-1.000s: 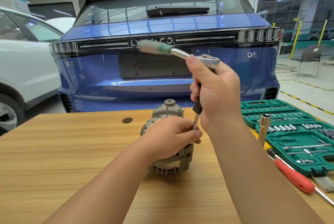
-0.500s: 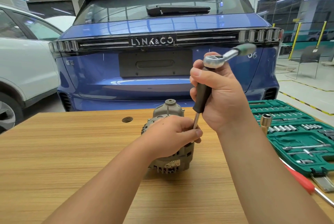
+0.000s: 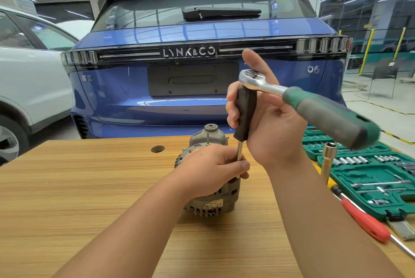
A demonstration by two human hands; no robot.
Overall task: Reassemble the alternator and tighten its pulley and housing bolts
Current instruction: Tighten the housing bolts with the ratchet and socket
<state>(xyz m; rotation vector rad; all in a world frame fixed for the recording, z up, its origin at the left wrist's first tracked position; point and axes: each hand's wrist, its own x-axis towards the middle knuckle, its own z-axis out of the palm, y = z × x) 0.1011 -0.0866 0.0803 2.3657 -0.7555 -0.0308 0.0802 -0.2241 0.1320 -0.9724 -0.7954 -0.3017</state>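
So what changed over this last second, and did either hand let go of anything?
The ratchet swung round on top of the black driver handle: its green grip pointed left a second ago, then up to the right, and now reaches right, toward the camera. The right hand kept gripping the handle. The left hand stayed on the alternator, pinching the shaft. Nothing was let go.
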